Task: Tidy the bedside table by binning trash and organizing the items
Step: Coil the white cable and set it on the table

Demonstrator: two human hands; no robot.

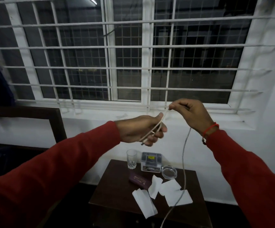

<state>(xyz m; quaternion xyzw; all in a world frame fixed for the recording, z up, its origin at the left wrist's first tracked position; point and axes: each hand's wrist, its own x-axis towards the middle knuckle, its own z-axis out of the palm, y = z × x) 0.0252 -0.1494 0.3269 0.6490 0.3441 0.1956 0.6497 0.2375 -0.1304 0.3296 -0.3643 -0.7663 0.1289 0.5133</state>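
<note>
both hands hold a thin white cable [184, 162] above the dark wooden bedside table [113, 191]: left hand [141, 130] grips loops, right hand [189, 112], at two o'clock from it, pinches the strand trailing down over white paper scraps [171, 190].

View count: one, head-worn, wide-angle.
Position: above and behind both raised hands, left hand [141, 129] and right hand [189, 113].
Facing: forward and slightly down, toward the barred window [133, 51].
Nearest content: red sleeves [54, 175] at the lower corners.
Farther content: bedside table [117, 186], low centre, seen from above.
Distortion: window bars bow toward the edges.
Shared coverage: not applicable, single view.
</note>
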